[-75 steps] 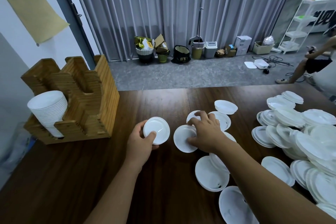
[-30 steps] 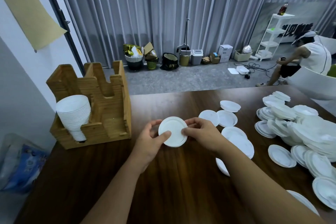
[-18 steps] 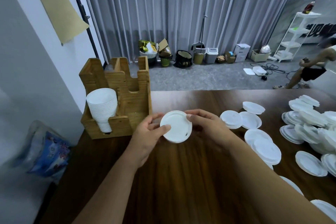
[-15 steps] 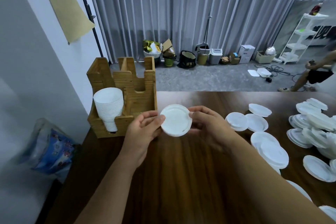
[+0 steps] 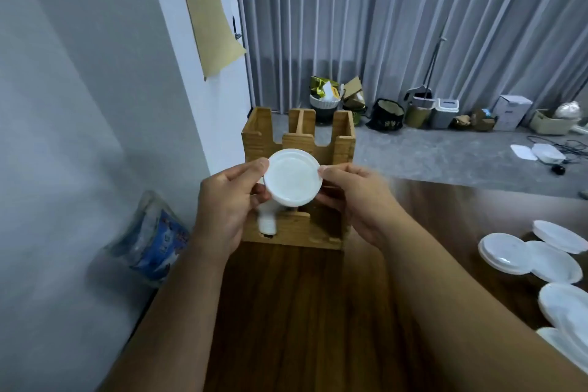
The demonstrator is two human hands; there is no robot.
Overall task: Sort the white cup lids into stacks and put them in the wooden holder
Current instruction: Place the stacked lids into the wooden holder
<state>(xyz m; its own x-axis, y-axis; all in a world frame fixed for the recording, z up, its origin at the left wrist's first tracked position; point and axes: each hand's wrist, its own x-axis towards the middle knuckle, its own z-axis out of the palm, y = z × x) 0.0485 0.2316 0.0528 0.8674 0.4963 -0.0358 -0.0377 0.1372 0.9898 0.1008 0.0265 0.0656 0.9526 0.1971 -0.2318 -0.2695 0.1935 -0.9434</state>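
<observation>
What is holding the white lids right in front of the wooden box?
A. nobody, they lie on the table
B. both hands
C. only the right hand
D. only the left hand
B: the left hand and the right hand pinch opposite edges of the small stack of lids, held up in front of the wooden holder.

The setting is an informal indoor workspace, such as a studio or back room, not a home kitchen. Indicators: floor-length grey pleated curtains [image 5: 397, 29] cover the rear wall; a grey concrete-look floor [image 5: 445, 149] carries waste bins [image 5: 445, 113], bags and cardboard boxes [image 5: 512, 111] lined along the curtain; cables [image 5: 560, 149] lie loose on the floor. A brown paper sheet [image 5: 210, 9] hangs on the white wall. A dark wooden table [image 5: 318, 312] serves as the work surface.
</observation>
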